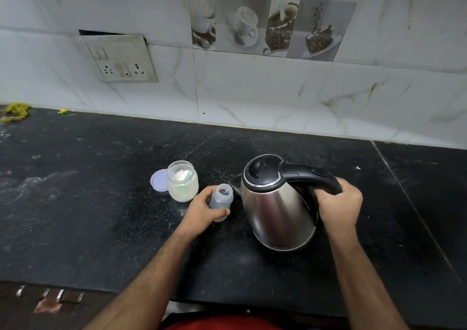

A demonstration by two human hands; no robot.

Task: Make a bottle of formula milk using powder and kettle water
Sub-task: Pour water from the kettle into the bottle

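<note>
Black speckled stone counter (106, 203) against a white marble-look tiled wall (252, 89); a person stands at its front edge, both bare forearms reaching in.

Left hand (202, 212) is wrapped around a small translucent baby bottle (222, 199), thumb across the lower front, fingers behind; the bottle is uncapped, mouth open upward, tilted slightly toward the kettle; whether its base rests on the counter or is lifted just off it cannot be told from this angle; some dark bluish shape shows through the mouth, too small to identify.

Right hand (338, 205) is closed tight around the black handle (310, 176) of a stainless steel electric kettle (278, 213); the kettle is tipped toward the left, its spout (235, 181) just above and beside the bottle's mouth, close to touching it; the black lid (261, 170) is shut; no stream of water can be made out at the spout.

Just left of the bottle stands a clear plastic jar (182, 181), open, holding white powder with a pale scoop or flap lying inside; its lilac lid (159, 180) lies flat on the counter, touching the jar's left side.

Background: a grimy switch-and-socket plate (118, 59) on the wall at left; a band of decorative tiles (265, 26) printed with coffee cups at upper centre; yellow-green scraps (15, 112) at the far left rear of the counter; a red garment (214, 323) at the bottom edge.
</note>
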